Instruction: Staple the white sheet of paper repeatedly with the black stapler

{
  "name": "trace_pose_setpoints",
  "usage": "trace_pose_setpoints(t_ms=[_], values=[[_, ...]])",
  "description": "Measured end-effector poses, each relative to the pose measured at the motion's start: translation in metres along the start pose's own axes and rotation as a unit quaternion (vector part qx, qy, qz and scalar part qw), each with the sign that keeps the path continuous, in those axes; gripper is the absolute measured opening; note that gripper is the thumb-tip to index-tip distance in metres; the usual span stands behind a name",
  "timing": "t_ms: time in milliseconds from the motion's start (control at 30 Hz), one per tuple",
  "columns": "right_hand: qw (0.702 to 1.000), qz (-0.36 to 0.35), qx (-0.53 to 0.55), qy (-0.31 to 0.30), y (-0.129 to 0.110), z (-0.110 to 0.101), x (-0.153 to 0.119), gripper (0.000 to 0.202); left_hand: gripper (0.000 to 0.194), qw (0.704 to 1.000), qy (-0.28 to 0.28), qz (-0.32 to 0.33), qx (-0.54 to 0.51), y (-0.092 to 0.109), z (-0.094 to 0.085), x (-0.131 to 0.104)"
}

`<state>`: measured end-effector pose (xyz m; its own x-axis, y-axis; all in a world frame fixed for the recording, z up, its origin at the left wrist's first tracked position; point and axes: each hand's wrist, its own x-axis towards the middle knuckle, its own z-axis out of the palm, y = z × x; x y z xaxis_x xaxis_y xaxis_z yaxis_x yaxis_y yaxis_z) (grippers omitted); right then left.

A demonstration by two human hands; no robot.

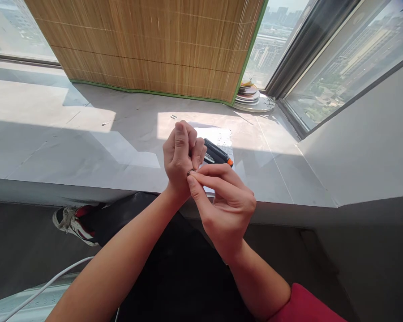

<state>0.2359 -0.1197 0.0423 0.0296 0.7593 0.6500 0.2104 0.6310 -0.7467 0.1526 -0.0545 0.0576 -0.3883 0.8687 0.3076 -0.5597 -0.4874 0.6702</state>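
My left hand [181, 150] is closed in a fist above the sill's front edge, thumb side up; its curled fingers hide whatever may be inside. My right hand [226, 199] is closed in a pinch against the heel of my left hand. Between its thumb and fingertips shows a small dark piece [190, 172], too small to name. Just beyond both hands lies a black tool with an orange end [218, 153], partly covered by my left hand. Under it is a white printed sheet [225, 136].
The pale window sill [130, 147] runs across in front of me. A bamboo mat [147, 44] with green edging stands against the window. Stacked plates [250, 100] are at its right. Small metallic bits [173, 116] lie on the sill. A white cable [50, 282] crosses the lower left.
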Motion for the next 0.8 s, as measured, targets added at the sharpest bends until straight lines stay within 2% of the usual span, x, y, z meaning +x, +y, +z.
trace_pose_setpoints(t_ms=[133,367,567,800], values=[[1.000,-0.002,0.017,0.006,-0.001,-0.001,0.002,0.016,0.048,1.000,0.001,0.003,0.003,0.001,0.001,0.000],[0.999,-0.012,-0.004,-0.049,-0.004,-0.011,-0.005,0.017,0.049,1.000,0.008,0.009,-0.002,-0.001,-0.001,0.003],[1.000,0.005,0.004,-0.001,-0.002,-0.007,-0.007,0.016,0.048,1.000,0.002,-0.004,-0.015,-0.003,0.002,0.000],[1.000,0.008,0.003,0.020,-0.003,0.001,-0.002,0.014,0.050,1.000,-0.001,-0.003,0.004,-0.002,0.004,-0.003]])
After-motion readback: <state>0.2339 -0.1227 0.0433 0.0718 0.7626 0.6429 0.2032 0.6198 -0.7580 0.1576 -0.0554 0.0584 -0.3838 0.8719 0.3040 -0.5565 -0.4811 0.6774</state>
